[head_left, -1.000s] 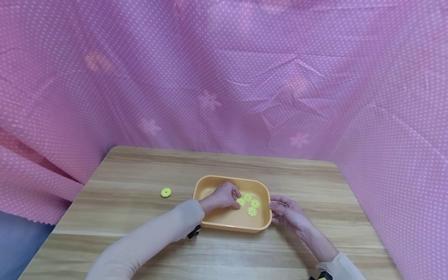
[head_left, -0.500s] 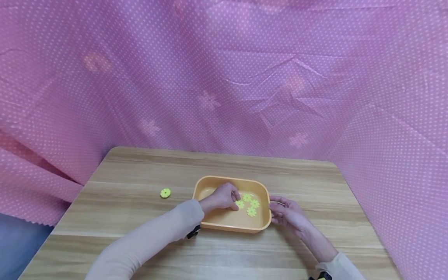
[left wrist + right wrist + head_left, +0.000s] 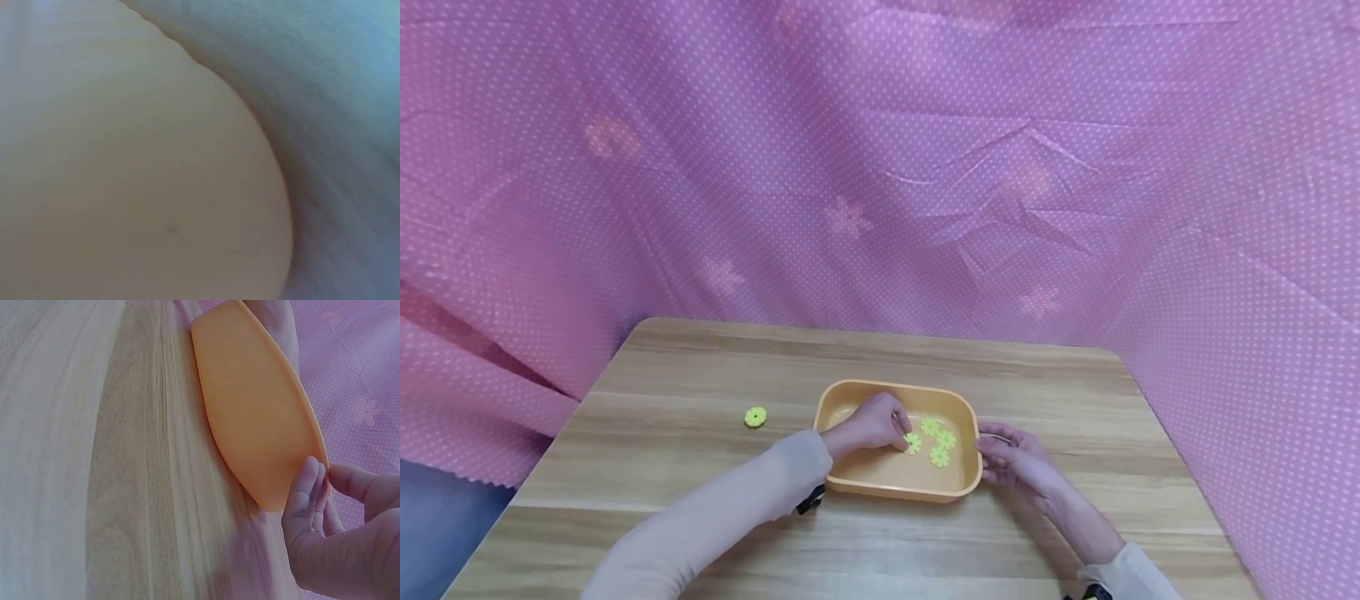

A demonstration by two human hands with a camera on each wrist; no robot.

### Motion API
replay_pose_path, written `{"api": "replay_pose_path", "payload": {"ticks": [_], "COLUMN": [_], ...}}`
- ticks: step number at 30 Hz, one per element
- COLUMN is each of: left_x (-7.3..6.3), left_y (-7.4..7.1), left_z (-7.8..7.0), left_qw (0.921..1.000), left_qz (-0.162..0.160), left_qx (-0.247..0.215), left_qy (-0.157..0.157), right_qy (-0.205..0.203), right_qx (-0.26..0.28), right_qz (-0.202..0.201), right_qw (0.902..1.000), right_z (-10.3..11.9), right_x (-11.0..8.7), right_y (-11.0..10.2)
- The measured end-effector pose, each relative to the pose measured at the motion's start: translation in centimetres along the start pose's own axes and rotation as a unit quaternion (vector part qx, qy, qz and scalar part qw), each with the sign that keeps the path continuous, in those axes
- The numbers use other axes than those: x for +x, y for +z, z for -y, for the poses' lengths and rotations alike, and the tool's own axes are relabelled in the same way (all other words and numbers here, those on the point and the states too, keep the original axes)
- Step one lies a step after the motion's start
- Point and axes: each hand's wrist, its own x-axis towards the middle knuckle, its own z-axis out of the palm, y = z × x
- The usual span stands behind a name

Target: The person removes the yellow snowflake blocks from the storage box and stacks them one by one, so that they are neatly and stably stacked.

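An orange rectangular plastic bin (image 3: 880,487) stands on the wooden table. Inside it, my left hand (image 3: 874,422) pinches a yellow-green flower-shaped disc (image 3: 913,443) between thumb and fingertips. Several more such discs (image 3: 939,456) lie to its right on the bin's floor. At the bin's right end, my right hand (image 3: 1018,457) holds the rim; the right wrist view shows thumb and fingers at the corner of the bin (image 3: 256,406). The left wrist view holds mostly a pale sleeve (image 3: 144,156), so the left fingers are hidden there.
Left of the bin, another yellow-green round piece (image 3: 756,417) lies on the table (image 3: 700,475). A pink polka-dot cloth (image 3: 880,208) hangs behind the table and along its sides.
My left hand has shifted slightly left and toward me, bringing the flower-shaped disc away from the others. The right hand has stayed at the bin's rim.
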Motion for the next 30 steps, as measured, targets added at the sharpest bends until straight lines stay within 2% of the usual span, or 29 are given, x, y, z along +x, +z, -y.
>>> {"api": "replay_pose_path", "payload": {"ticks": [5, 17, 30], "left_x": [-0.5, -1.3, -2.9], "left_y": [-0.2, -0.6, -1.8], "left_z": [0.0, -0.4, -0.7], "left_qw": [0.9999, 0.9998, 0.9985], "left_qz": [-0.001, -0.017, -0.035], "left_qx": [-0.003, -0.009, -0.028], "left_qy": [0.011, 0.001, -0.032], "right_qy": [0.001, 0.000, 0.000], "right_qx": [-0.009, 0.000, -0.001], "right_qz": [-0.008, 0.005, 0.015], "right_qw": [0.9999, 1.0000, 0.9999], "right_z": [-0.1, -0.3, -0.3], "right_x": [-0.1, -0.5, -0.8], "right_y": [-0.1, -0.6, -0.8]}}
